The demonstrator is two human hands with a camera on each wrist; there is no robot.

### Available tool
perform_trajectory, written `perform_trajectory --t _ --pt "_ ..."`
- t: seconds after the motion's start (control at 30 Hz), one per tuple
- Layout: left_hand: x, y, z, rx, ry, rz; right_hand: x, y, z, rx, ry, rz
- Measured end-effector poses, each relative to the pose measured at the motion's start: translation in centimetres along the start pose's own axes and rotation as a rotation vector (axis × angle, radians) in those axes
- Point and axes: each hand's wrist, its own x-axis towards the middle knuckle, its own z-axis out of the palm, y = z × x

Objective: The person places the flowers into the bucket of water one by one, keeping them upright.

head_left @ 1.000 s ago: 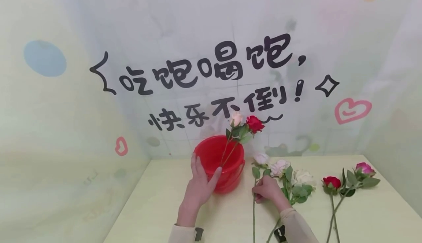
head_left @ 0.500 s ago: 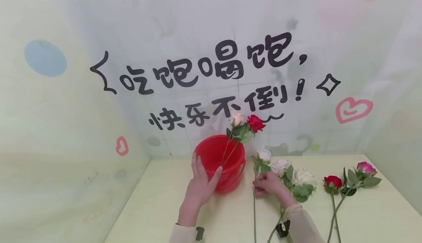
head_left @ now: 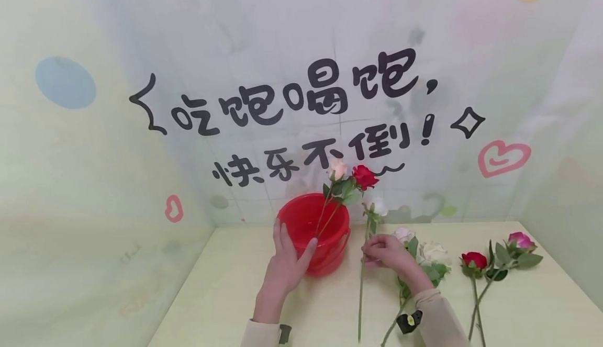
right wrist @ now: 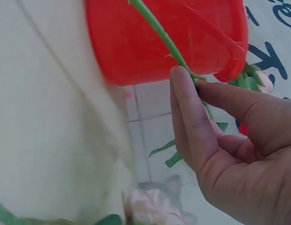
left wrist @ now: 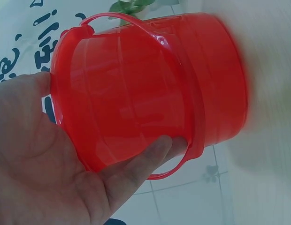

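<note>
A red bucket (head_left: 328, 261) stands toward the back of the table, its thin handle (left wrist: 176, 56) hanging down the side. My left hand (head_left: 283, 271) grips it, thumb at the near rim and fingers along its left side. Inside lean a pale pink rose (head_left: 337, 169) and a red rose (head_left: 364, 177), their blooms above the rim. Just right of the bucket, my right hand (head_left: 389, 253) pinches the green stem (right wrist: 162, 35) of a white rose (head_left: 378, 206) between thumb and fingertips. The bloom points up and the stem hangs below the hand, overlapping the bucket in the right wrist view.
Beside the right forearm lie a pale pink rose (head_left: 404, 234) and a cream rose (head_left: 434, 253). Farther right, a red rose (head_left: 474, 260) and a magenta rose (head_left: 522, 241) lie with crossed stems. A printed curtain (head_left: 264, 22) backs the pale table (head_left: 226, 284).
My right hand has lifted the white rose upward, its bloom rising off the table beside the bucket. The left hand and the bucket have stayed in place.
</note>
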Motion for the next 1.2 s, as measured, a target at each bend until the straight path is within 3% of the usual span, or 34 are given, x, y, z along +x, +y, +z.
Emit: perform_trajectory --t 0.27,0.6,0.9,1.2 --pt "0.0 0.0 0.0 -0.001 -0.004 0.003 -0.2 -2.3 -1.9 0.065 0.043 -0.053" --pt "0.1 0.1 0.0 0.012 -0.005 0.001 -1.5 -4.5 -3.2 0.036 0.068 -0.054" --pt "0.1 0.1 0.2 -0.001 0.0 0.0 -1.8 -7.7 -4.2 0.019 0.099 -0.149" --pt "0.1 0.1 -0.2 -0.005 -0.006 -0.008 -0.5 -11.0 -4.6 0.121 0.194 -0.291"
